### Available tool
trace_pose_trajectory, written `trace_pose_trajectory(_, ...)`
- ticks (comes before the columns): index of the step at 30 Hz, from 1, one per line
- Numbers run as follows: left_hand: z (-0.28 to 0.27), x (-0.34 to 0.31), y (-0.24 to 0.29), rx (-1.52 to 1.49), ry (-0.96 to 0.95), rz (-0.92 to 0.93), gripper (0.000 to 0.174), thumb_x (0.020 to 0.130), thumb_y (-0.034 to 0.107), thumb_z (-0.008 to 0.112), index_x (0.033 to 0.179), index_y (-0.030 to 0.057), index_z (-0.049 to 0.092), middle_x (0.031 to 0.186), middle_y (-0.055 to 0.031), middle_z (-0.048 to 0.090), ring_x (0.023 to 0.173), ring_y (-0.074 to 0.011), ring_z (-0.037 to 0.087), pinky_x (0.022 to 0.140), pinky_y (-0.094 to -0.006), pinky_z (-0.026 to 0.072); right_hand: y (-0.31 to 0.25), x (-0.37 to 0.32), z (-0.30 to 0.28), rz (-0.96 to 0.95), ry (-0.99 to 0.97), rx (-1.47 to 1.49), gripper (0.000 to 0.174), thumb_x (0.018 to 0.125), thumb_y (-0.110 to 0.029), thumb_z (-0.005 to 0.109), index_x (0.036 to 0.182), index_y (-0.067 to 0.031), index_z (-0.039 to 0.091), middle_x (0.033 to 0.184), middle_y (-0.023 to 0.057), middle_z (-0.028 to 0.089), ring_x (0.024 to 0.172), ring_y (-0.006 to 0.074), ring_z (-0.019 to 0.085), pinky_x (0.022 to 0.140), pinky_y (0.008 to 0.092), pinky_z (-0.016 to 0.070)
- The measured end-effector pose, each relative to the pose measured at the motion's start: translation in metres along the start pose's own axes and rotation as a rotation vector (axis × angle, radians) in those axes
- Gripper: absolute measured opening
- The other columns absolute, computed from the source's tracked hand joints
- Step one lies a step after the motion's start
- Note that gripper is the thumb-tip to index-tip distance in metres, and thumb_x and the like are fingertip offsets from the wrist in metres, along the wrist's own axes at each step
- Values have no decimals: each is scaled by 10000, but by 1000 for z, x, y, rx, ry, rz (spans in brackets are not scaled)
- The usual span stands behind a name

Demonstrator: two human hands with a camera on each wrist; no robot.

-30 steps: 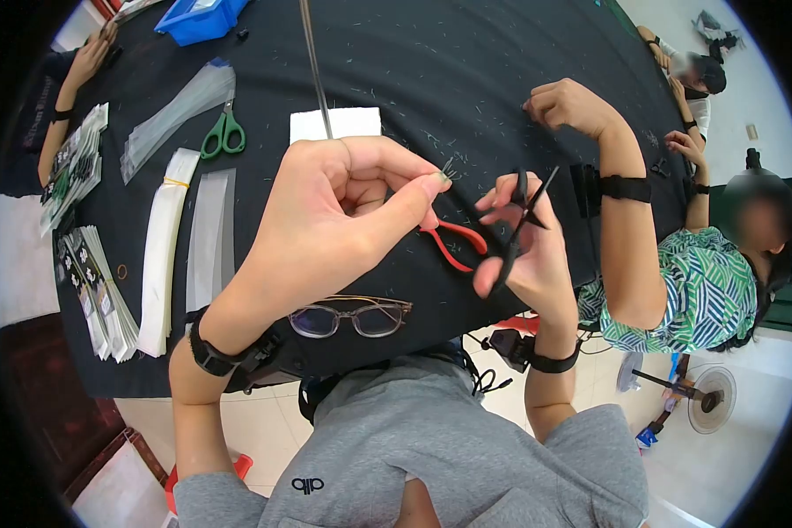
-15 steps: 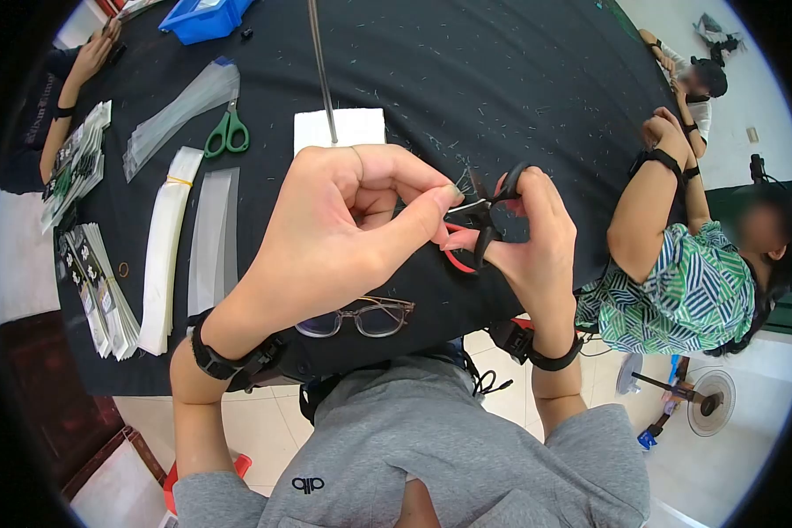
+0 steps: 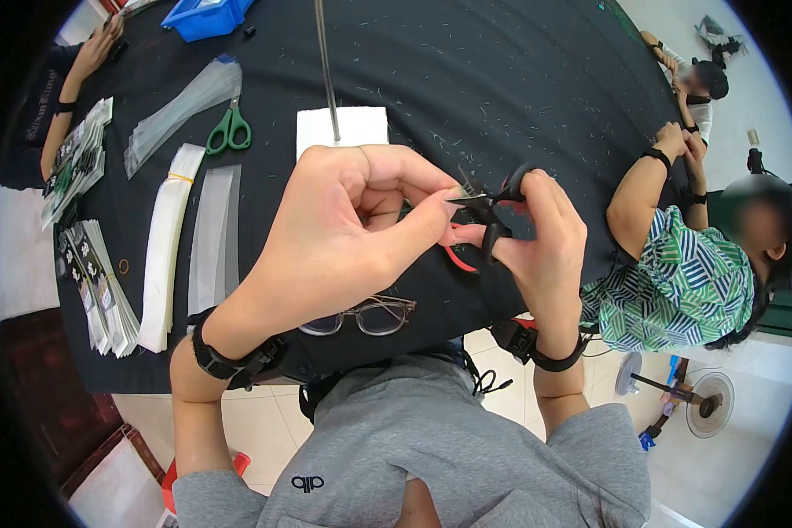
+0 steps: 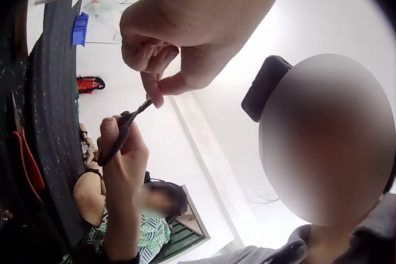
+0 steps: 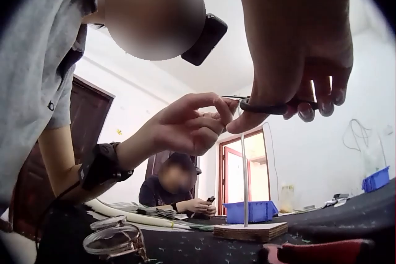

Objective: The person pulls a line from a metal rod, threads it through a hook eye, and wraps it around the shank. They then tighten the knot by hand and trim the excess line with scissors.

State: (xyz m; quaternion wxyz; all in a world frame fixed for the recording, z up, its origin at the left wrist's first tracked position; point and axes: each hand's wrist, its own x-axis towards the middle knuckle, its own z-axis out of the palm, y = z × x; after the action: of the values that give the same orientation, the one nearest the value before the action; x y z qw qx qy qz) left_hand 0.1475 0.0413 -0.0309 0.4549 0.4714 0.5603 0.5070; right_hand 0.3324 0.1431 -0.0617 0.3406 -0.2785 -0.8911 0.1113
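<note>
My left hand (image 3: 352,220) pinches something tiny between thumb and forefinger; earlier, thin greenish strands stuck out there, and now fingertips and blades mostly hide it. With thumb and fingers through the loops, my right hand (image 3: 544,231) grips small black scissors (image 3: 482,205). The scissors' blades point left, right at the left fingertips. Both wrist views show the same meeting of left hand (image 4: 185,35) and scissors (image 5: 263,108) in mid-air over the table. Below the hands on the black cloth lies a red-handled tool (image 3: 460,260), partly covered by the right hand.
A thin upright rod (image 3: 327,79) stands on a white-topped block (image 3: 343,128) behind my left hand. Eyeglasses (image 3: 380,319) lie near the front edge. To the left are green-handled scissors (image 3: 230,132), pale strips (image 3: 169,255) and packaged bundles (image 3: 97,282). Other people sit around the table.
My right hand has turned the scissors and brought them left and up to the left fingertips; their blades have come closer together. The left hand keeps its pinch. The person at right drew an arm back.
</note>
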Motion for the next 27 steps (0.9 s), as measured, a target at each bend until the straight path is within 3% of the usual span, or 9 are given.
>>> trace_pose_trajectory(18,0,-1,7,40,-19,-37,126,872,33,624,951,-62,651,813,-91,685,706,-74,652,589,-151,470,-12,-5,-10,50,16,-40,504,506,-383,874,686,-68,524,580,23,509,507,195,533,486,286,409)
trace_pose_trajectory(20,0,3,1,25,21,-9,127,873,40,627,948,-58,657,800,-85,684,689,-67,645,581,-147,461,-11,-9,-15,149,20,-79,500,517,-366,880,670,-56,520,577,26,508,506,170,519,490,265,404)
trace_pose_trajectory(22,1,4,-3,10,65,17,128,875,47,629,945,-55,663,788,-79,684,671,-61,638,574,-144,452,-7,-6,-22,334,80,118,546,542,-335,892,672,-12,471,568,29,476,521,119,482,500,242,401)
trace_pose_trajectory(25,1,4,-2,3,56,48,127,875,53,634,942,-48,671,758,-62,681,637,-48,624,554,-139,435,-4,4,-30,397,3,77,580,519,-310,902,748,-8,464,653,48,512,586,146,513,537,276,425)
trace_pose_trajectory(27,3,1,0,92,62,51,122,872,49,638,942,-44,673,732,-49,679,573,-8,567,508,-127,381,-1,6,-28,240,-62,85,625,497,-290,905,838,-15,459,746,88,523,656,210,527,596,313,445)
